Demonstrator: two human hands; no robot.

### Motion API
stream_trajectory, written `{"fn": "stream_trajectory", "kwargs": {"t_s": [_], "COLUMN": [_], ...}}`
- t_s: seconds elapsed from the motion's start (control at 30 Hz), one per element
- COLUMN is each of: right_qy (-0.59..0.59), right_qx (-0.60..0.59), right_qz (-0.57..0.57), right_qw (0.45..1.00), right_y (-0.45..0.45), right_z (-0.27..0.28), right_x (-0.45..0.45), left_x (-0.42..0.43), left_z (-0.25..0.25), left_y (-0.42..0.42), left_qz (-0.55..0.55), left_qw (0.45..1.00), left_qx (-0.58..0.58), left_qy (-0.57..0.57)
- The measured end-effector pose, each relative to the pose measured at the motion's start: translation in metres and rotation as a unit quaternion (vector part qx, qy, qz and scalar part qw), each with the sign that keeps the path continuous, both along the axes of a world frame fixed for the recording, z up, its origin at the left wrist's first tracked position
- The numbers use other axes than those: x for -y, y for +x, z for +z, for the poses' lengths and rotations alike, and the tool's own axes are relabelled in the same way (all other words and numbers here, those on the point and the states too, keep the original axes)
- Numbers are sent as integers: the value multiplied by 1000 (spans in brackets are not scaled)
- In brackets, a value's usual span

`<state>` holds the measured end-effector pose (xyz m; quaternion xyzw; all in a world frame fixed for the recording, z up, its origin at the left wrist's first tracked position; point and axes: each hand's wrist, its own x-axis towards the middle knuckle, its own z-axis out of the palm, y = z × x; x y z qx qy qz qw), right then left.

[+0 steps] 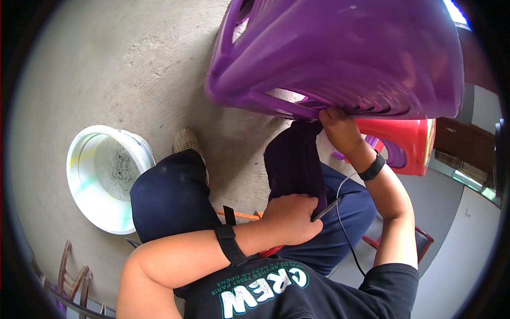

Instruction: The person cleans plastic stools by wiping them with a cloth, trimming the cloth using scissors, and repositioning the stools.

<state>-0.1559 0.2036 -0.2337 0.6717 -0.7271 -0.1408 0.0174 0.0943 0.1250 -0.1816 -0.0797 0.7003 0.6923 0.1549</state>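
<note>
A large purple plastic chair [340, 53], tipped on its side, fills the upper right in front of me. My right hand [340, 130], with a black watch at the wrist, is closed on its lower edge, and the fingertips curl over the rim. Lower down, my left hand [292, 219] is closed in a fist around a thin grey rod-like tool [327, 208] whose tip points up and right. Below the chair edge, a dark purple cloth [295, 157] lies over my leg and reaches under the left hand. What the left fist covers is hidden.
On the concrete floor to the left stands a white bucket [79, 181] with dark specks inside. A red plastic chair [419, 143] is behind the purple one. A thin cable [342, 228] hangs by my right leg. Wooden chair parts [66, 266] are at the lower left.
</note>
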Motion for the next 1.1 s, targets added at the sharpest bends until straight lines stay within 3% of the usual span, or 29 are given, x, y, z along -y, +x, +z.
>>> {"fn": "stream_trajectory", "kwargs": {"t_s": [0.2, 0.3, 0.33, 0.43, 0.5, 0.53, 0.63, 0.73, 0.83, 0.87, 0.97, 1.03, 1.1], "right_qy": [0, -80, -118, -222, -284, -294, -282, -302, -346, -345, -364, -286, -207], "right_qx": [-39, 46, 139, 391, 523, 572, 711, 750, 751, 757, 807, 820, 762], "right_qz": [-21, -76, -128, -278, -367, -364, -308, -275, -313, -300, -320, -365, -427], "right_qw": [999, 993, 975, 849, 715, 674, 565, 520, 467, 466, 337, 335, 441], "right_y": [4, 4, 9, 32, 47, 56, 84, 95, 103, 100, 94, 87, 89], "right_z": [-1, 4, 13, 43, 52, 55, 71, 78, 88, 77, 58, 21, -15], "right_x": [-10, -32, -39, -68, -92, -101, -103, -93, -75, -80, -77, -93, -108], "left_x": [-9, -12, -12, -8, -5, -1, -5, 7, 2, 1, 2, -2, -7], "left_z": [-4, -5, -5, 1, 9, 13, 8, 16, 4, 2, -4, -15, -24], "left_y": [-9, -11, -12, -16, -22, -29, -36, -46, -50, -50, -52, -51, -44], "left_qz": [-20, -7, -7, 5, 34, 23, 177, 102, 79, 102, 161, 190, 212], "left_qw": [999, 999, 999, 999, 996, 992, 976, 986, 980, 986, 987, 981, 976], "left_qx": [8, 9, 12, 34, 68, 102, 24, -4, -55, -37, 11, 28, 24], "left_qy": [-29, -38, -37, -40, -51, -75, -125, -129, -172, -125, -20, 2, 41]}}
